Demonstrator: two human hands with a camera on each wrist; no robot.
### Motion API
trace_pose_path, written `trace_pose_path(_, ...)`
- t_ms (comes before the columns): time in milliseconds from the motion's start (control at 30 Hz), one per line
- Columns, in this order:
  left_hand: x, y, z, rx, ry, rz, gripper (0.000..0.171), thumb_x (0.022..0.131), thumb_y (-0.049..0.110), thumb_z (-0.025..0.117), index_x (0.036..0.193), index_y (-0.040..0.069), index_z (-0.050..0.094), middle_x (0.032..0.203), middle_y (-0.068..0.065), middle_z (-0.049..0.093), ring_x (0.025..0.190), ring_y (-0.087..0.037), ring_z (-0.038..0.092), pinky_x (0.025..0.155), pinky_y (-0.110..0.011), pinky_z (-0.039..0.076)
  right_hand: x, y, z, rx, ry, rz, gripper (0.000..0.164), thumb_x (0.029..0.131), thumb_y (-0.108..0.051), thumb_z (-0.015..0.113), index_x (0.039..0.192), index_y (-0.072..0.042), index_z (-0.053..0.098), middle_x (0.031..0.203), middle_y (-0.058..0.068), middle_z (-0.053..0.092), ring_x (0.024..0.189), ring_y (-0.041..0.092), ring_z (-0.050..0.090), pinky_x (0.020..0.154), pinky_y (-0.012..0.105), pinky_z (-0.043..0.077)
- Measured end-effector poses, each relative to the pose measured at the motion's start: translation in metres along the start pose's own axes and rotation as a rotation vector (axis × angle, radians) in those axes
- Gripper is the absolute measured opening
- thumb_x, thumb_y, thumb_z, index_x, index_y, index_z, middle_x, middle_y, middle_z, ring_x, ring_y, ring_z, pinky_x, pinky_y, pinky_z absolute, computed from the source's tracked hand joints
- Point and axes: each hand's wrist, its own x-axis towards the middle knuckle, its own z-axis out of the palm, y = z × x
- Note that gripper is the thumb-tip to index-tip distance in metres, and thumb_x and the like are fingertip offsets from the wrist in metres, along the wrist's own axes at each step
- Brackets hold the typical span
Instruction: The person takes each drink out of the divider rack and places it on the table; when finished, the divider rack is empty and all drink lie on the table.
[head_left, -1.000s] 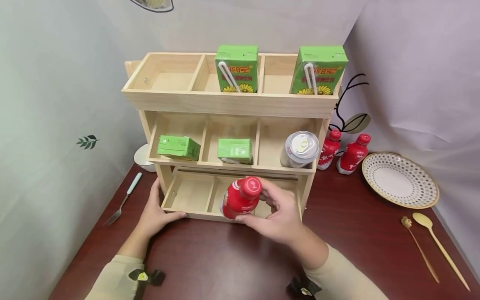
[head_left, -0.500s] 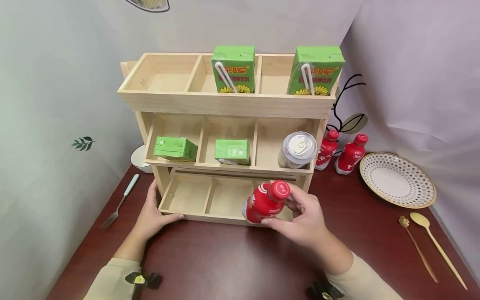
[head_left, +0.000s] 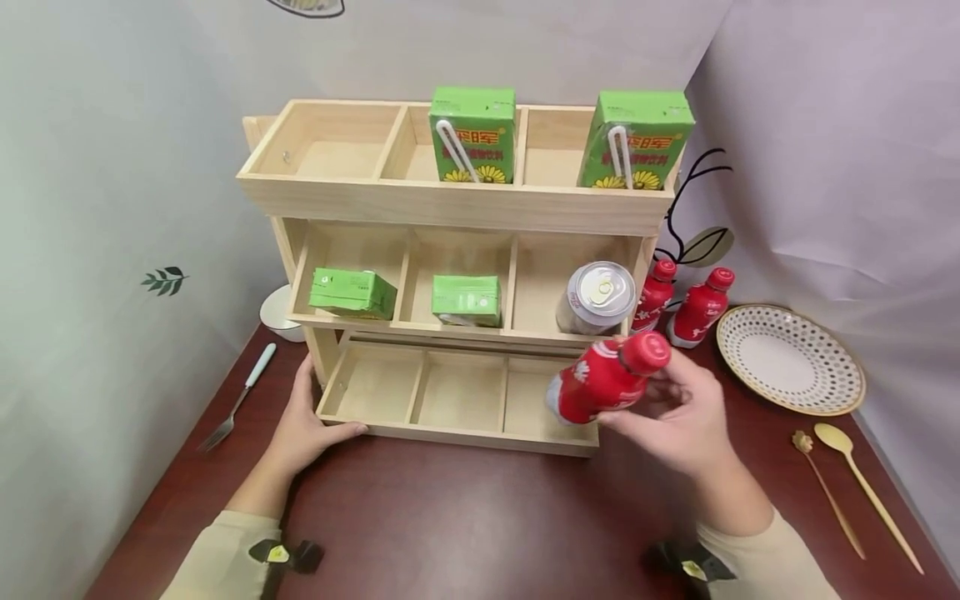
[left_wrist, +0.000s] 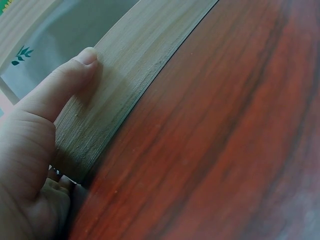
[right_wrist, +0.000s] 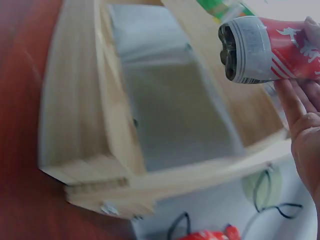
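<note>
A three-tier wooden rack with divided compartments stands on the dark red table. At its lower left corner, my left hand grips the bottom tier, thumb along the front board and fingers round the side. My right hand holds a red bottle with a red cap, tilted with the cap to the right. It overlaps the bottom right compartment in the head view. The right wrist view shows the bottle's pale base above the rack. Green drink cartons and a silver can sit in the upper tiers.
Right of the rack stand two more red bottles, beside a dotted plate. Two gold-coloured utensils, one a spoon, lie at the right. A fork and a white bowl are at the left.
My right hand has carried the red bottle rightward, from before the bottom middle compartment to the right one, and slightly up lately. My left hand stays at the rack's corner.
</note>
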Motion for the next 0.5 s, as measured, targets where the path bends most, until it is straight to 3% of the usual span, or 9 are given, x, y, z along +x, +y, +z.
trace_pose_path(233,0.002,0.0,0.0,-0.027,-0.01,-0.011,0.131,0.054,-0.003,0.093,0.155,0.016,0.012,0.148,-0.016,0.029,0.127,-0.037,0.036,0.095,-0.021,0.039,0.0,-0.001,-0.036,0.17,0.144,0.022,0.072,0.056,0.025,0.08,0.12,0.028,0.046,0.115,0.027,0.063,0.097,0.028,0.067,0.077,0.031,0.053)
trace_pose_path(500,0.003,0.0,0.0,-0.02,-0.006,0.002,0.131,0.054,-0.004,0.093,0.155,0.015,0.012,0.147,-0.019,0.029,0.126,-0.039,0.036,0.094,-0.02,0.039,0.004,-0.009,-0.065,0.185,0.304,0.006,0.071,0.059,0.024,0.078,0.121,0.029,0.043,0.107,0.028,0.064,0.092,0.03,0.068,0.075,0.03,0.053)
